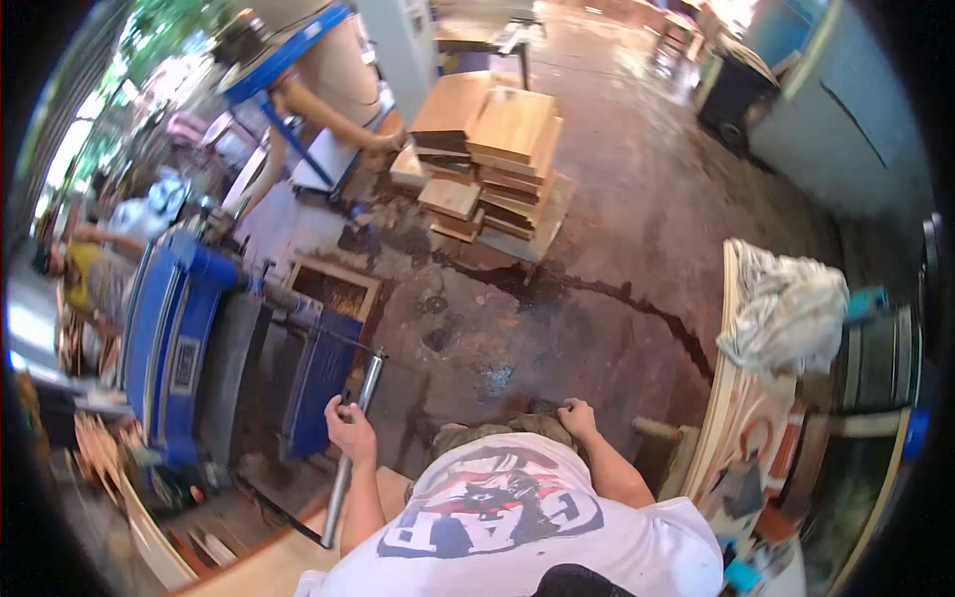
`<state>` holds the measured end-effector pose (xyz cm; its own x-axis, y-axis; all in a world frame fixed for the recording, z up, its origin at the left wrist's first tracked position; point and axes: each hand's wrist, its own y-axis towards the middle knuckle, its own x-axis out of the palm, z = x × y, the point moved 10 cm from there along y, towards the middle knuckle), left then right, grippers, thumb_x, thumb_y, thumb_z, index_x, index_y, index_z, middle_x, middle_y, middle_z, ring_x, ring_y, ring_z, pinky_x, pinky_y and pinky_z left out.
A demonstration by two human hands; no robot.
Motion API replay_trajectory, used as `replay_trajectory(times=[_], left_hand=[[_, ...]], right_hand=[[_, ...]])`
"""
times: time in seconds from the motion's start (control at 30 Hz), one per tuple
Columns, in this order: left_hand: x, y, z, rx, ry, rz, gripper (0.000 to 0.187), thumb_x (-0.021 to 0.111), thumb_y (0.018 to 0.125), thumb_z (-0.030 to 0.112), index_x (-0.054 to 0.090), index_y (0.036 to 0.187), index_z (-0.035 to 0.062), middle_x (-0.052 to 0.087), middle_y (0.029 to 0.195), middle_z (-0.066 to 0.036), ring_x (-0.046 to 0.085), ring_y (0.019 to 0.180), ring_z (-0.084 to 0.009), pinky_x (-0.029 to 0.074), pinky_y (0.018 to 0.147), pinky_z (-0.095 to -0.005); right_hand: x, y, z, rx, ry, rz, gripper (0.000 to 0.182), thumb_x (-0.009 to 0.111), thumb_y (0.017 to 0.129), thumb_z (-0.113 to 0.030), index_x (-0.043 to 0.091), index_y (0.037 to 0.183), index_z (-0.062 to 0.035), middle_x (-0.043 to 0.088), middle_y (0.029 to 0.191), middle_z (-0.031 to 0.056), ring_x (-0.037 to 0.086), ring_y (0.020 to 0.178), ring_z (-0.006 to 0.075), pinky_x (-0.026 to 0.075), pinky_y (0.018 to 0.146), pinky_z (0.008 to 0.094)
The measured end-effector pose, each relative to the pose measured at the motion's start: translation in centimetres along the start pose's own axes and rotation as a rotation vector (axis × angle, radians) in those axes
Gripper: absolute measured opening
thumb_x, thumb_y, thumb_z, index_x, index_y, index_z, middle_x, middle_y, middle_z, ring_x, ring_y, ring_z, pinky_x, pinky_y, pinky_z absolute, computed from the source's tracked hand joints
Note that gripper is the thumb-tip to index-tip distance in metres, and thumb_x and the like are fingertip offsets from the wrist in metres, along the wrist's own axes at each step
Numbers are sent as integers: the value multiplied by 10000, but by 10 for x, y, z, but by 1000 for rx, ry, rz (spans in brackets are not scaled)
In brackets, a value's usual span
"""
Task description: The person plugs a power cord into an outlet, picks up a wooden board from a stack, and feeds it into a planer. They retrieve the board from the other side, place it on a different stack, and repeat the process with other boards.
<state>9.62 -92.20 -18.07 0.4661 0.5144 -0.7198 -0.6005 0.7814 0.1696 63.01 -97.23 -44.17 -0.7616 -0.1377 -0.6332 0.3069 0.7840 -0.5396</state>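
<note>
My left hand (352,434) is half-curled just beside the metal bar (371,380), near the blue woodworking machine (174,348); my right hand (578,419) curls loosely by my trousers (517,427). I cannot tell whether either holds anything.

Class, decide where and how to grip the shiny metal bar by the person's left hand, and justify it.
Probably the bare stretch of the metal bar just ahead of the left hand, approached from its right, fingers wrapped across it. It looks straight and slim there, with open space on that side, while the blue panel stands to its left.
</note>
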Motion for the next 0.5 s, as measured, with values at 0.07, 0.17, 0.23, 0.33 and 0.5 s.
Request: replay_trajectory(times=[0.07, 0.17, 0.23, 0.33, 0.5], left_hand=[[2, -40, 15, 11, -75, 51, 425, 626, 888, 64, 523, 1288, -39, 618, 913, -138, 601, 824, -276, 486, 805, -377], [5, -94, -14, 62, 10, 147, 550, 634, 877, 72, 438, 1384, -18, 629, 1110, -151, 593, 1058, -300, 457, 936, -382], [3, -125, -35, -47, -102, 231, 572, 648, 862, 72, 440, 1389, -4, 611, 1153, -149, 578, 1086, -294, 444, 952, -396], [6, -144, -53, -239, -214, 215, 553, 671, 853, 79, 470, 1364, 14, 589, 1192, -148, 594, 1053, -243, 477, 902, -360], [31, -105, -12, -294, -395, 149, 398, 659, 888, 76, 548, 1263, 3, 607, 1156, -121, 621, 972, -187, 509, 824, -294]], right_hand=[[-21, 20, -7, -70, -46, -17, 445, 677, 756, -308, 701, 1112, -41, 707, 985, 211, 682, 972, 344, 526, 869, 408], [-51, 78, -47, -253, -65, 40, 453, 682, 765, -321, 695, 1125, -45, 702, 1018, 212, 676, 993, 346, 522, 880, 404], [-79, 107, -123, -324, -41, 66, 493, 694, 774, -345, 675, 1134, -8, 696, 1046, 217, 663, 1029, 360, 509, 909, 400], [-62, 192, -221, -473, 258, -25, 332, 671, 881, -323, 681, 959, 0, 671, 819, 107, 662, 726, 192, 511, 585, 342], [-43, 196, -410, -61, 1155, -406, 341, 665, 913, -383, 548, 946, -65, 596, 793, 54, 559, 589, 174, 504, 535, 337]])
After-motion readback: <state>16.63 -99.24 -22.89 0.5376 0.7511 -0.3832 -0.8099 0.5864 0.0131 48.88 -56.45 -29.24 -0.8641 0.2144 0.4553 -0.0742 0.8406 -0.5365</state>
